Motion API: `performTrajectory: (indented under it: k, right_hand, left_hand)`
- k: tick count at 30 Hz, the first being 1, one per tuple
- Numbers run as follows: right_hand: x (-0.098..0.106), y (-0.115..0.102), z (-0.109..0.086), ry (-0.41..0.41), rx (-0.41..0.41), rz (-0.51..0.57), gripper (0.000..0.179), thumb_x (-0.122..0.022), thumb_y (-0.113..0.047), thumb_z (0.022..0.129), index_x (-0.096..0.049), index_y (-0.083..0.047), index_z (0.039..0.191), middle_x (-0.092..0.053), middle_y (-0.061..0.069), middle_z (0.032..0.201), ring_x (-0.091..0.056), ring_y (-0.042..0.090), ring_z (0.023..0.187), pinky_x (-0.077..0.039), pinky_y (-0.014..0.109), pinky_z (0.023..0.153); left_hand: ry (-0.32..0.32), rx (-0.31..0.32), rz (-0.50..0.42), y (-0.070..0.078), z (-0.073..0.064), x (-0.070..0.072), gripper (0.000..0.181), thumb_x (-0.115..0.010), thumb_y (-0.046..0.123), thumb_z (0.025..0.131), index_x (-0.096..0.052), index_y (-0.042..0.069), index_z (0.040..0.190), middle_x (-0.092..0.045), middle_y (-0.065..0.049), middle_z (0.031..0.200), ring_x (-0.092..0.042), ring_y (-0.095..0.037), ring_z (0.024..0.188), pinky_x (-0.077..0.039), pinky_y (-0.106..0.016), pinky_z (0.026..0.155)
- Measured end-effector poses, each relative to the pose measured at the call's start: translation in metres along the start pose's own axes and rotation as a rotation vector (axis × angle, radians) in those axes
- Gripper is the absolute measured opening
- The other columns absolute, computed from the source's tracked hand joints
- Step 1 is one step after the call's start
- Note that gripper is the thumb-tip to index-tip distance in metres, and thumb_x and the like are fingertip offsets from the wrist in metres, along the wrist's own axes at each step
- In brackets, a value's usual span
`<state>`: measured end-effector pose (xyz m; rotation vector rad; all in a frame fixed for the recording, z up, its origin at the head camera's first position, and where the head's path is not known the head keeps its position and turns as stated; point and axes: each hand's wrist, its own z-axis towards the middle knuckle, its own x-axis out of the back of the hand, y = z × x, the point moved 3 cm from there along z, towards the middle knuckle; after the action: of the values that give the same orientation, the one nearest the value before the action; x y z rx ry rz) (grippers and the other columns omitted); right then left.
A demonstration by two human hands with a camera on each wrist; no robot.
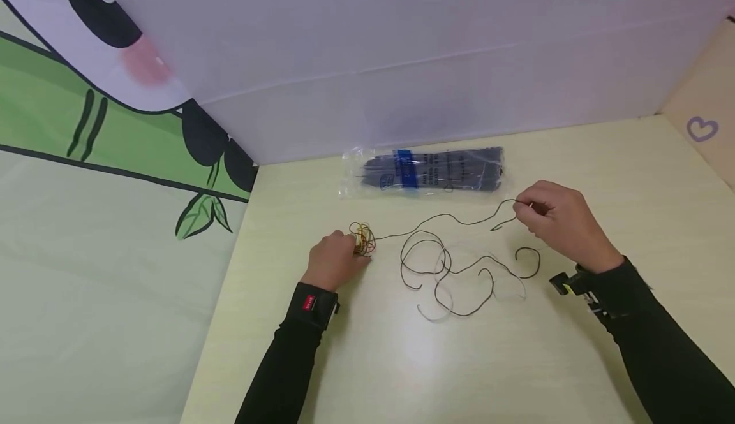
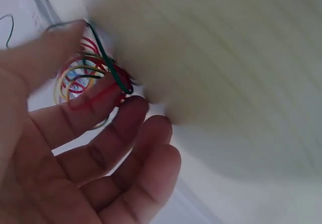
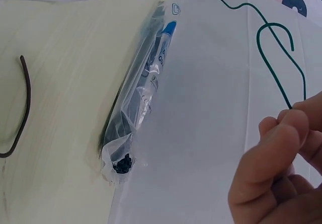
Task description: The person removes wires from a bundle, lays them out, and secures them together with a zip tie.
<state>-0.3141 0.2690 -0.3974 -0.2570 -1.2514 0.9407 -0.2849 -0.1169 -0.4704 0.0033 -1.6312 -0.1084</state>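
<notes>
My left hand [image 1: 333, 261] pinches a tangled bundle of thin coloured wires [image 1: 363, 239] between thumb and index finger. Red, yellow and green strands show in the bundle [image 2: 75, 78] in the left wrist view; the other fingers are loosely bent below it. From the bundle a green wire [image 3: 259, 38] stretches across to my right hand [image 1: 559, 220], which grips it near its end between thumb and fingertips. The wire's free end makes a small hook beyond the fingers. Between the hands, several loose dark and white wires [image 1: 488, 256] lie curled on the table.
A clear plastic bag of dark cable ties [image 1: 453, 168] lies behind the wires on the pale wooden table [image 1: 367, 373]. A light wall sheet [image 1: 430, 80] rises at the table's back edge. A printed cloth [image 1: 115, 252] hangs on the left.
</notes>
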Motion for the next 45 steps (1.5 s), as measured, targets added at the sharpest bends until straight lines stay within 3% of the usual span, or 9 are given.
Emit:
performTrajectory:
  k: [5,12,18,24,27,31,35,40,45]
  right_hand:
    - [0.006,0.000,0.001,0.003,-0.024,-0.003,0.019,-0.057,-0.014,0.096,-0.071,-0.023,0.087,-0.060,-0.007,0.089,-0.053,0.008,0.061,-0.040,0.021,0.058]
    - [0.016,0.005,0.000,0.032,-0.063,0.002,0.021,-0.052,-0.015,0.098,-0.070,-0.016,0.086,-0.055,-0.008,0.083,-0.052,0.008,0.061,-0.038,0.022,0.057]
    - [0.016,0.006,-0.001,0.036,-0.042,0.027,0.018,-0.055,-0.015,0.098,-0.070,-0.019,0.088,-0.055,-0.008,0.083,-0.051,0.008,0.061,-0.038,0.021,0.058]
    - [0.006,-0.001,0.001,-0.008,-0.044,0.038,0.017,-0.057,-0.015,0.097,-0.071,-0.022,0.089,-0.059,-0.007,0.088,-0.055,0.009,0.061,-0.042,0.022,0.057]
    - [0.000,-0.004,0.001,-0.041,-0.039,0.051,0.017,-0.058,-0.016,0.097,-0.071,-0.023,0.090,-0.061,-0.007,0.090,-0.056,0.009,0.060,-0.044,0.023,0.059]
    - [-0.004,-0.006,0.000,-0.063,-0.009,0.036,0.017,-0.059,-0.015,0.097,-0.070,-0.025,0.089,-0.060,-0.008,0.089,-0.055,0.008,0.061,-0.043,0.022,0.060]
    - [-0.005,-0.006,-0.001,-0.053,0.019,0.019,0.017,-0.060,-0.013,0.096,-0.070,-0.025,0.090,-0.060,-0.010,0.088,-0.053,0.007,0.062,-0.042,0.022,0.061]
    - [-0.005,-0.007,-0.001,-0.054,0.044,0.005,0.016,-0.060,-0.012,0.095,-0.070,-0.023,0.090,-0.059,-0.010,0.087,-0.052,0.006,0.061,-0.042,0.022,0.059]
    - [0.000,-0.008,0.000,-0.029,0.044,-0.006,0.018,-0.061,-0.010,0.095,-0.070,-0.024,0.088,-0.059,-0.010,0.085,-0.051,0.006,0.058,-0.040,0.021,0.057]
  left_hand:
    - [0.022,0.087,0.001,-0.024,-0.002,0.005,0.022,-0.067,0.018,0.089,-0.068,0.006,0.071,-0.054,-0.004,0.061,-0.048,-0.017,0.051,-0.036,-0.031,0.042]
    - [-0.041,0.295,-0.066,-0.069,-0.014,0.008,0.021,-0.065,0.018,0.085,-0.063,0.005,0.069,-0.045,-0.002,0.057,-0.042,-0.018,0.050,-0.029,-0.030,0.042]
    - [-0.042,0.327,-0.087,-0.083,-0.017,0.008,0.019,-0.067,0.020,0.085,-0.062,0.001,0.085,-0.054,-0.008,0.064,-0.048,-0.023,0.054,-0.034,-0.034,0.044]
    - [-0.001,0.288,-0.017,-0.068,-0.012,0.003,0.035,-0.055,0.015,0.095,-0.041,0.004,0.125,-0.061,-0.024,0.085,-0.055,-0.033,0.060,-0.040,-0.040,0.047]
    - [0.062,0.232,0.084,-0.053,-0.018,0.008,0.063,-0.065,0.010,0.088,-0.032,0.013,0.141,-0.053,-0.028,0.100,-0.050,-0.036,0.068,-0.040,-0.040,0.051]
    - [0.189,-0.018,0.085,-0.017,-0.024,0.018,0.077,-0.075,0.003,0.074,-0.042,0.017,0.142,-0.048,-0.023,0.112,-0.046,-0.034,0.082,-0.043,-0.037,0.062]
    - [0.167,-0.272,-0.102,0.018,-0.023,0.020,0.026,-0.064,0.004,0.081,-0.065,0.010,0.106,-0.057,-0.009,0.088,-0.050,-0.023,0.073,-0.042,-0.030,0.058]
    - [0.007,-0.264,-0.125,0.030,-0.022,0.009,0.025,-0.061,0.012,0.084,-0.070,0.016,0.106,-0.066,-0.001,0.086,-0.061,-0.016,0.077,-0.047,-0.031,0.055]
    - [-0.035,-0.192,-0.075,0.026,-0.020,0.001,0.028,-0.072,0.040,0.083,-0.074,0.022,0.104,-0.063,-0.003,0.094,-0.059,-0.020,0.083,-0.049,-0.038,0.057]
